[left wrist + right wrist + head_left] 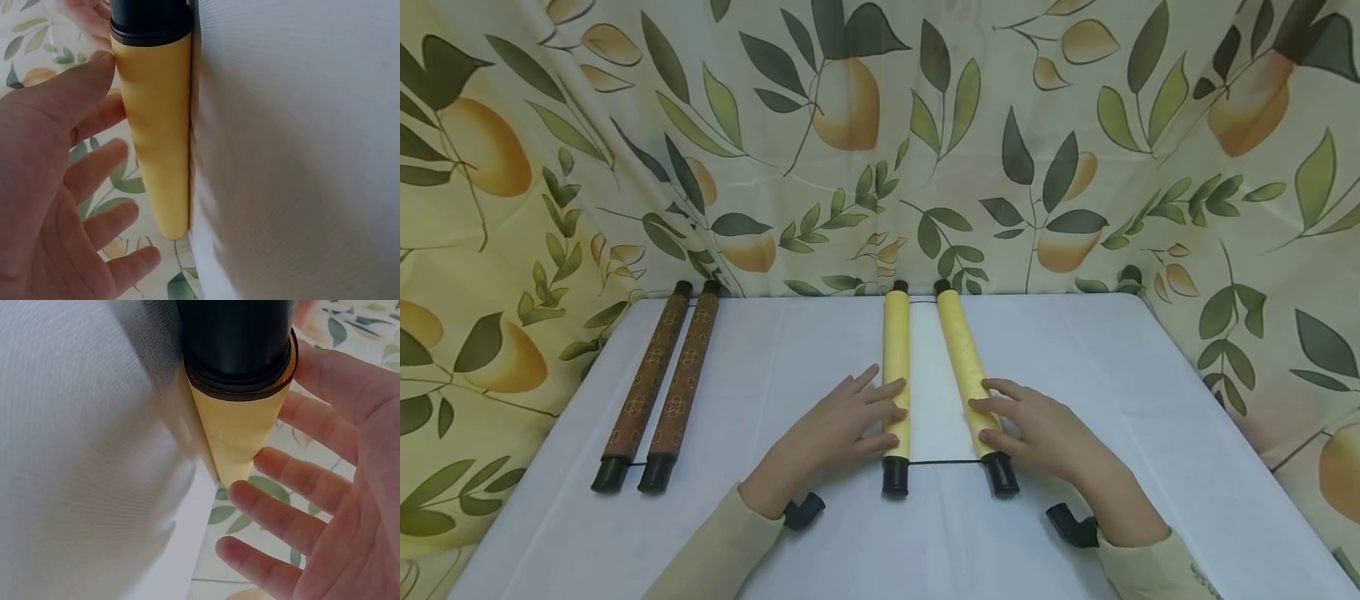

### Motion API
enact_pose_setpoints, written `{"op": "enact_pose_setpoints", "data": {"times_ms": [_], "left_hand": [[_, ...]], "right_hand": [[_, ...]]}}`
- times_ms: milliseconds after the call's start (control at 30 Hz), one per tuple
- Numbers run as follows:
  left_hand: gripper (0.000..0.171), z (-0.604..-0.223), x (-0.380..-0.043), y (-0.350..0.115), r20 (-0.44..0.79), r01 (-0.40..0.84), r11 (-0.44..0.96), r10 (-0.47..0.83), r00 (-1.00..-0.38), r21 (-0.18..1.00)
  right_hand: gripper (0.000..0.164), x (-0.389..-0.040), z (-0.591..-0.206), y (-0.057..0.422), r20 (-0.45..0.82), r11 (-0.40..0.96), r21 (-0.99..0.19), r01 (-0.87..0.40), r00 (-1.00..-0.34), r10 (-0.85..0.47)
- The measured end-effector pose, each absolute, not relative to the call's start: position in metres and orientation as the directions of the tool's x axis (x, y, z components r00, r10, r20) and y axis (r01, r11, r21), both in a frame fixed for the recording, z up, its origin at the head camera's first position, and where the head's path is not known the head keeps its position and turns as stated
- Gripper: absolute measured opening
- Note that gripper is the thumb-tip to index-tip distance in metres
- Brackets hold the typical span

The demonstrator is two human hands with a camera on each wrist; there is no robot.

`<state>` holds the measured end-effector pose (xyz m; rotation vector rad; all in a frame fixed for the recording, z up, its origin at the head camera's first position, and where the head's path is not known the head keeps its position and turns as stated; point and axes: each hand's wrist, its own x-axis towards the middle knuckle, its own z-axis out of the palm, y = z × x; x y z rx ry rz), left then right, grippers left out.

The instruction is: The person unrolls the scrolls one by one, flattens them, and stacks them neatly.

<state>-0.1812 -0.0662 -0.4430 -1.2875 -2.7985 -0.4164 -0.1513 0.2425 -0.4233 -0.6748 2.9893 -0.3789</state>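
Note:
A yellow hand scroll with black roller ends lies partly unrolled in the head view, a white strip (937, 383) showing between its left roll (897, 358) and its slanting right roll (962, 342). My left hand (846, 421) rests its spread fingertips against the left roll. Over on the other side, my right hand (1048, 429) touches the right roll with extended fingers. In the left wrist view the thumb (94, 78) lies along the yellow roll (156, 125) below its black end. The right wrist view shows loosely spread fingers (281, 515) beside the other roll (240, 419).
On the left of the white-covered table (790, 358) lies a brown patterned scroll (643, 392), its two rolls close together. A curtain (865, 208) printed with fruit and leaves hangs behind the table's far edge. Black wrist mounts (805, 511) sit below both hands.

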Motion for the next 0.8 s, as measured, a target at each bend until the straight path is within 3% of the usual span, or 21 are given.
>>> {"op": "enact_pose_setpoints", "data": {"times_ms": [800], "left_hand": [[0.03,-0.4422,-0.1839,-0.0719,0.184,0.762,0.599,0.743,-0.643,0.246]], "right_hand": [[0.038,-0.1502,-0.4233,0.242,0.006,0.876,-0.233,-0.423,-0.901,-0.433]]}}
